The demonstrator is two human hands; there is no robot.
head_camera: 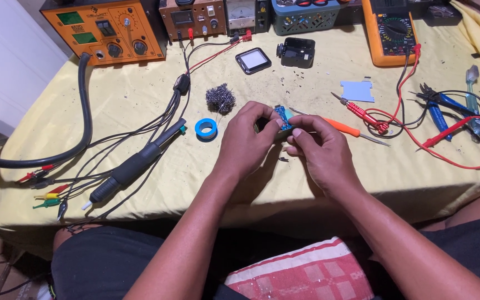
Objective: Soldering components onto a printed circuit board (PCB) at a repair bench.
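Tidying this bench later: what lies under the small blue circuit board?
Both hands, left hand and right hand, grip the blue circuit board above the yellow cloth; fingers hide its underside.

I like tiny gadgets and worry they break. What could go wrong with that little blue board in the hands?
Both hands, left hand and right hand, pinch the small blue circuit board above the table; it might slip and fall. The tiny dark bits lying on the yellow cloth could easily get lost.

We see an evenly, softly lit table (140,100) in sharp focus, with faint shadows beneath the hands, no glare, and wide-angle bending at the edges.
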